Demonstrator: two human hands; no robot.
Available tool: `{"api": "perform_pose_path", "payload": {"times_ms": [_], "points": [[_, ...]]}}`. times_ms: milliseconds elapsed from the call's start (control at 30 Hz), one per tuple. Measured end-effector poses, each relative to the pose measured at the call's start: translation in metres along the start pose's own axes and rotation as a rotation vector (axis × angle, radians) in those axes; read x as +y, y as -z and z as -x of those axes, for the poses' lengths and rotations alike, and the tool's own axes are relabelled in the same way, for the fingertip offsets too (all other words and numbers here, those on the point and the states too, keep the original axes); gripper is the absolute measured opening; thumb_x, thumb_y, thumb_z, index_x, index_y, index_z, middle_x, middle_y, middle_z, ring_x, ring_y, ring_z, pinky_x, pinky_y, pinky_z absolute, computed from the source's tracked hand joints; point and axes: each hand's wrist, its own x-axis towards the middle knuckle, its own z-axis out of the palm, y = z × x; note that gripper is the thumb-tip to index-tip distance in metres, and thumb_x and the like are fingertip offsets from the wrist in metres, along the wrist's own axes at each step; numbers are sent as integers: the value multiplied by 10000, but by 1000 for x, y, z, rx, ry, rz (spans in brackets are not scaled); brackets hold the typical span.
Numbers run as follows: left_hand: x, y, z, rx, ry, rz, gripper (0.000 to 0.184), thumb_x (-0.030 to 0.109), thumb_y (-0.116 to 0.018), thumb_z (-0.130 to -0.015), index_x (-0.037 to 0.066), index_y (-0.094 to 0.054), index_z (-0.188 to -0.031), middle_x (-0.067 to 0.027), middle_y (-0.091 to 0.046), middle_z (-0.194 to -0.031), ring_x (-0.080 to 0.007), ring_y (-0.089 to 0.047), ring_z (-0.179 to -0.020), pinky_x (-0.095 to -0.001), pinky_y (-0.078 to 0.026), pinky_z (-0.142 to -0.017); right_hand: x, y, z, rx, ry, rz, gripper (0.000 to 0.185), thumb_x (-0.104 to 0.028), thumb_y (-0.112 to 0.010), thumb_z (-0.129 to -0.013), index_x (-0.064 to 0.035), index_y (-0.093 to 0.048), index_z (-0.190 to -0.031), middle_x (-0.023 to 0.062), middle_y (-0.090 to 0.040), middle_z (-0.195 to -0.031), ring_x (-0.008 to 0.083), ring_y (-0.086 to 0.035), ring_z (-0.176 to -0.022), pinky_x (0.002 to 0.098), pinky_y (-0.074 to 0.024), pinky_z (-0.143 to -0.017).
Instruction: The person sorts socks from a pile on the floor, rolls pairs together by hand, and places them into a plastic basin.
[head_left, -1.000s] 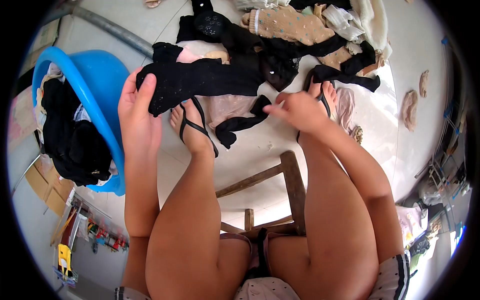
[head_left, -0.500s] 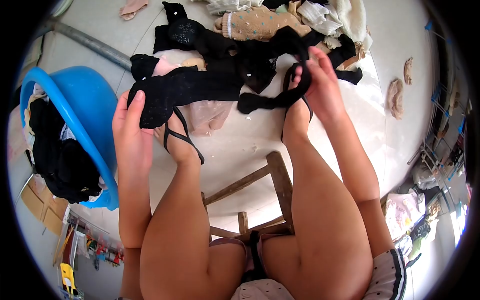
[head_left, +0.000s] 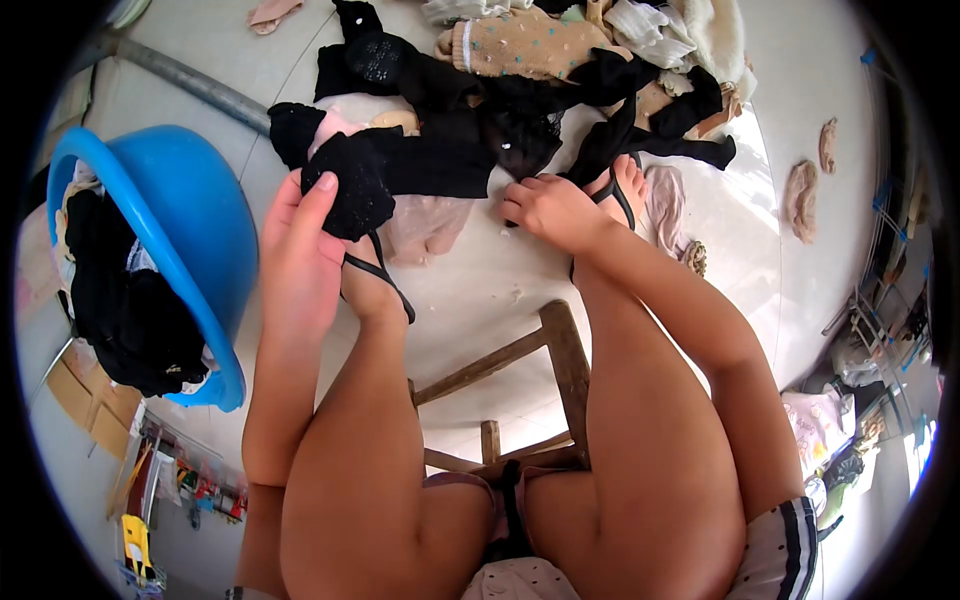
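My left hand (head_left: pixel 303 240) pinches a black sock (head_left: pixel 355 190) with tiny shiny specks between thumb and fingers. The sock stretches rightward in the air over a sheer pink piece of fabric (head_left: pixel 425 225). Beside my right sandal (head_left: pixel 620 195), my right hand (head_left: pixel 560 212) is closed on a second black sock (head_left: pixel 607 140). A dark bit of it peeks out under the fingers, whose tips are partly hidden. Just beyond both hands spreads a pile of black garments (head_left: pixel 510 130), with a beige dotted sock (head_left: pixel 515 45) at its far side.
A blue basin (head_left: pixel 190 190) of dark clothes stands at left, near a metal pole (head_left: pixel 190 85). Two sheer beige socks (head_left: pixel 801 200) lie on the tiles at right. A wooden stool (head_left: pixel 565 350) is between my legs. White garments (head_left: pixel 650 35) top the pile.
My right hand has come down and left, bringing its black sock lower. The left hand has shifted slightly right and up with its sock. A pale sock by my right foot is now uncovered.
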Motion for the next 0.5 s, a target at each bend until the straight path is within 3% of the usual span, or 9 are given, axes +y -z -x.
{"api": "perform_pose_path", "payload": {"times_ms": [33,100,167,233,267,300,367,433,500], "points": [[-2,1,0,14,11,-14,233,112,-477,-868,-16,-480,-1062,-105,-566,-1017,-164,-561,-931,-291,-441,-835,-2,6,0,2,-6,4,267,-48,-614,-663,-58,-567,-925,69,-552,-823,242,-570,-801,326,-449,-692],[-4,1,1,24,27,-19,233,112,-476,-867,-16,-483,-1062,-102,-567,-1015,-161,-563,-924,-289,-444,-828,-16,33,7,145,-104,-697,232,-14,-582,-691,-46,-558,-919,67,-563,-833,236,-572,-796,323,-457,-693],[-4,-1,3,42,32,-48,217,111,-474,-867,-15,-492,-1042,-96,-570,-1007,-147,-564,-911,-274,-449,-808,-30,65,12,-80,-25,-1171,180,-28,-542,-722,-67,-578,-894,53,-595,-766,189,-596,-706,297,-460,-650],[-2,1,3,48,48,-42,213,114,-477,-865,-10,-494,-1038,-88,-573,-998,-139,-566,-904,-265,-450,-801,-23,85,24,-44,-157,-1275,192,-22,-543,-711,-61,-584,-895,62,-586,-792,186,-589,-718,290,-456,-656],[-1,2,3,60,59,-51,210,116,-481,-864,-6,-496,-1033,-81,-576,-988,-131,-567,-897,-255,-451,-794,-6,80,26,248,-211,-929,199,-12,-530,-704,-55,-588,-889,76,-576,-824,204,-579,-761,291,-455,-685],[-1,2,4,60,59,-49,210,116,-481,-864,-6,-496,-1033,-81,-576,-988,-131,-567,-897,-255,-451,-794,6,76,32,411,-560,-711,211,-12,-549,-676,-54,-583,-881,86,-566,-855,246,-557,-820,322,-448,-724],[-1,0,6,120,68,-49,197,124,-494,-859,7,-506,-1016,-60,-583,-954,-110,-568,-867,-235,-451,-770,41,63,48,471,-672,35,253,-50,-596,-626,-73,-571,-876,74,-556,-857,276,-522,-846,370,-422,-720],[-3,1,7,124,74,-56,190,126,-497,-858,12,-512,-1009,-51,-584,-939,-103,-566,-852,-230,-450,-759,52,59,63,321,-670,-86,280,-28,-575,-662,-60,-542,-939,98,-554,-897,312,-507,-853,362,-414,-749],[-4,-2,7,124,85,-67,183,127,-500,-857,17,-518,-1002,-42,-585,-924,-96,-564,-837,-225,-449,-748,55,56,73,427,-722,-235,254,-26,-548,-724,-49,-537,-977,73,-573,-904,235,-542,-837,297,-419,-763]]}}
